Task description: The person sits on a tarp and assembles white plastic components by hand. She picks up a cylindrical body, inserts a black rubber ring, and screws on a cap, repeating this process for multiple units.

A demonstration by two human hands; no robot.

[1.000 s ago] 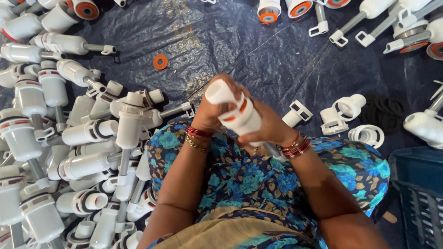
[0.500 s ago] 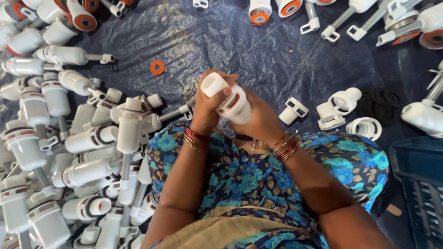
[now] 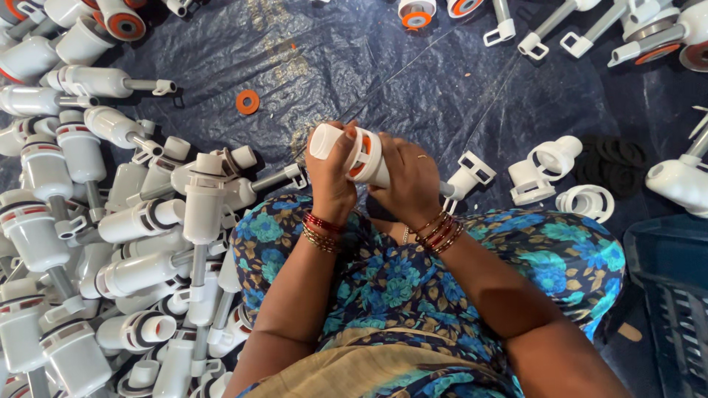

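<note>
Sitting on the dark tarp (image 3: pixel 413 81), the person grips one white plastic valve body (image 3: pixel 354 151) above the lap, left hand (image 3: pixel 332 173) clasping its cap end, right hand (image 3: pixel 409 180) wrapped round the stem side to steady it, finished pieces (image 3: pixel 110 221) heaped within reach.

bright even daylight, sharp focus, soft shadows.

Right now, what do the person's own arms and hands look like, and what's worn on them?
Both arms are bare, with no sleeves or gloves in view. The left hand has a stack of red and gold bangles at its wrist. The right hand has a similar set of red and gold bangles at its wrist. No rings can be made out.
</note>
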